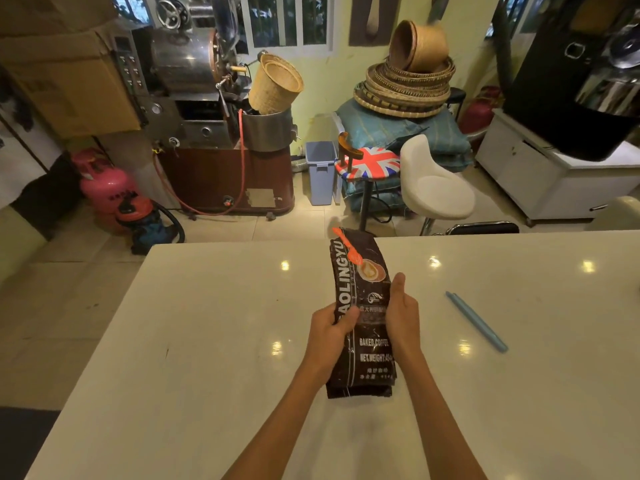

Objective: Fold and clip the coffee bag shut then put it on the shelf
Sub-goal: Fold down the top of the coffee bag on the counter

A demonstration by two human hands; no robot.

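Note:
A tall black coffee bag (pixel 358 282) with white and orange print stands on the white table (pixel 214 341), its base resting on the tabletop and its top unfolded and leaning away from me. My left hand (pixel 330 329) grips the bag's left edge at mid height, thumb across the front. My right hand (pixel 401 315) presses flat against the right edge, thumb pointing up. A long light-blue clip (pixel 476 321) lies flat on the table to the right of the bag, apart from both hands.
Beyond the table's far edge stand a white stool (pixel 436 183) and a flag-patterned stool (pixel 369 164). A coffee roaster (pixel 207 109), a pink gas cylinder (pixel 107 185) and a blue bin (pixel 320 171) line the back. No shelf is visible.

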